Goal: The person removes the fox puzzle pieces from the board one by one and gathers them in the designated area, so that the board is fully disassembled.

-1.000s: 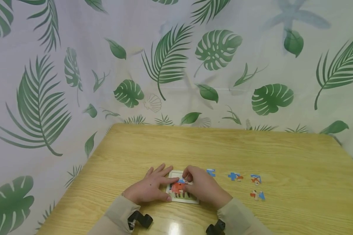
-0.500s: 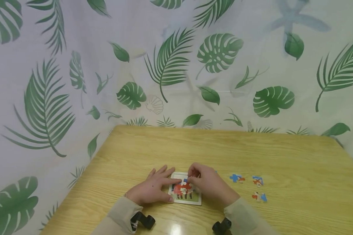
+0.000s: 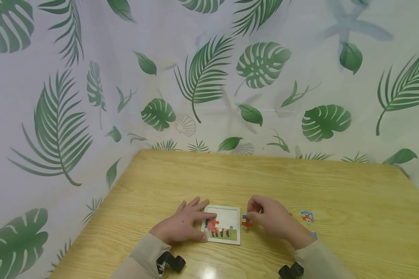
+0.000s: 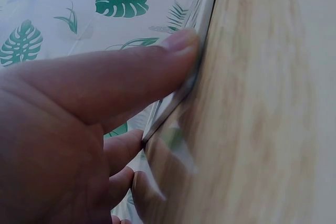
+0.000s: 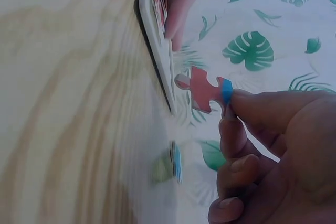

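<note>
A square white-rimmed puzzle tray (image 3: 239,224) lies on the table, with a partly filled picture of red, green and striped pieces (image 3: 223,233) along its bottom and left. My left hand (image 3: 181,223) rests at the tray's left side with its fingers spread, the index finger reaching over the picture. In the left wrist view the thumb (image 4: 152,66) touches the tray's edge. Just right of the tray, my right hand (image 3: 274,217) pinches a red jigsaw piece (image 5: 202,90) with a blue end between thumb and index finger. It is held above the tabletop.
Loose jigsaw pieces lie to the right on the wooden table (image 3: 352,201): one with blue and orange (image 3: 307,216), others partly hidden by the right hand and forearm. A leaf-print curtain (image 3: 209,85) stands behind and to the left of the table.
My right hand has lifted the red and blue jigsaw piece out of the tray and moved it right, past the rim. The left hand stays on the tray. The view has shifted slightly.
</note>
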Action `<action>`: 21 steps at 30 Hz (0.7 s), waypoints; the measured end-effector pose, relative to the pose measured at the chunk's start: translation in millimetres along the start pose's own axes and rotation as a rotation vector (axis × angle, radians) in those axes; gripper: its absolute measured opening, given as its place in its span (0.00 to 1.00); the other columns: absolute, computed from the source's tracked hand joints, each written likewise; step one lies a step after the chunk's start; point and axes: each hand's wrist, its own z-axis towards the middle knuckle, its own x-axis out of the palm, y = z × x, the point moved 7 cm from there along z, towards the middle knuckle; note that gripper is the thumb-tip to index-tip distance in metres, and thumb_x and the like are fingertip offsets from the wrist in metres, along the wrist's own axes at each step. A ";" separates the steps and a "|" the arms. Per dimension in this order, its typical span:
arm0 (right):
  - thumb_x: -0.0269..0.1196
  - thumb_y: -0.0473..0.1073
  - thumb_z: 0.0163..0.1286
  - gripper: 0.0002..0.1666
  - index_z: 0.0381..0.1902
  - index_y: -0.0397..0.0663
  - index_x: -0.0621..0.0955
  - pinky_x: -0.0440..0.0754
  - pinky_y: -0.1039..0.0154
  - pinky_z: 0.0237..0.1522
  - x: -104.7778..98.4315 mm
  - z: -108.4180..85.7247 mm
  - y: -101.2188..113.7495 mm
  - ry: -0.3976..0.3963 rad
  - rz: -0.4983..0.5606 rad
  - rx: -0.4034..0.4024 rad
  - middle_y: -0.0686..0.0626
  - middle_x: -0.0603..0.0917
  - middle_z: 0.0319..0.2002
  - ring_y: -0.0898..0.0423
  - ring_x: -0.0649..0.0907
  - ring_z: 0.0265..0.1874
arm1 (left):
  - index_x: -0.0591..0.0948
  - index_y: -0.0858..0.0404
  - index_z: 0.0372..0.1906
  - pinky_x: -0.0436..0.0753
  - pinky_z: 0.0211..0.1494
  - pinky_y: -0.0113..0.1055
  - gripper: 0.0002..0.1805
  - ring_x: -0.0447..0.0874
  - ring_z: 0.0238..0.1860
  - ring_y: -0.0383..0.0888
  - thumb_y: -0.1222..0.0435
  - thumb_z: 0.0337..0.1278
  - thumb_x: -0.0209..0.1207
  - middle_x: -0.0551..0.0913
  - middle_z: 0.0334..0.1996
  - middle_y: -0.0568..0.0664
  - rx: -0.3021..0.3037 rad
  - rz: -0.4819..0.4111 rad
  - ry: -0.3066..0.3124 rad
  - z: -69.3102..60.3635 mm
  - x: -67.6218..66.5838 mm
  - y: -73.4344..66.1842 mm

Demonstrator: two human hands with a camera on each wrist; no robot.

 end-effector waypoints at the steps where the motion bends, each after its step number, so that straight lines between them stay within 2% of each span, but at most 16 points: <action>1: 0.65 0.42 0.72 0.07 0.34 0.54 0.77 0.71 0.59 0.28 -2.6 -1.8 -2.5 -0.003 -0.003 -0.001 0.54 0.77 0.30 0.54 0.74 0.26 | 0.71 0.45 0.74 0.32 0.76 0.61 0.38 0.34 0.81 0.55 0.48 0.58 0.68 0.49 0.81 0.51 -0.001 0.002 0.000 -0.2 -0.1 -0.1; 6: 0.65 0.43 0.72 0.07 0.35 0.53 0.77 0.72 0.61 0.27 -13.0 -10.0 -17.8 -0.010 -0.015 0.005 0.54 0.77 0.30 0.55 0.74 0.27 | 0.71 0.46 0.75 0.32 0.76 0.61 0.38 0.34 0.81 0.56 0.49 0.58 0.68 0.49 0.81 0.51 0.001 0.003 0.001 -1.8 -0.6 -0.9; 14: 0.64 0.44 0.73 0.06 0.37 0.50 0.77 0.73 0.62 0.23 -27.5 -25.2 -40.2 0.003 0.047 0.055 0.51 0.78 0.31 0.54 0.74 0.25 | 0.71 0.44 0.75 0.32 0.76 0.61 0.38 0.34 0.81 0.55 0.47 0.59 0.67 0.50 0.81 0.51 0.006 -0.018 0.005 -1.7 -0.1 0.1; 21: 0.64 0.45 0.73 0.06 0.39 0.50 0.80 0.74 0.61 0.28 -43.7 -36.8 -54.9 -0.019 -0.014 0.082 0.53 0.80 0.32 0.54 0.76 0.29 | 0.71 0.43 0.75 0.32 0.76 0.61 0.38 0.34 0.81 0.54 0.46 0.58 0.67 0.50 0.81 0.50 0.005 -0.020 0.005 -0.6 0.3 2.1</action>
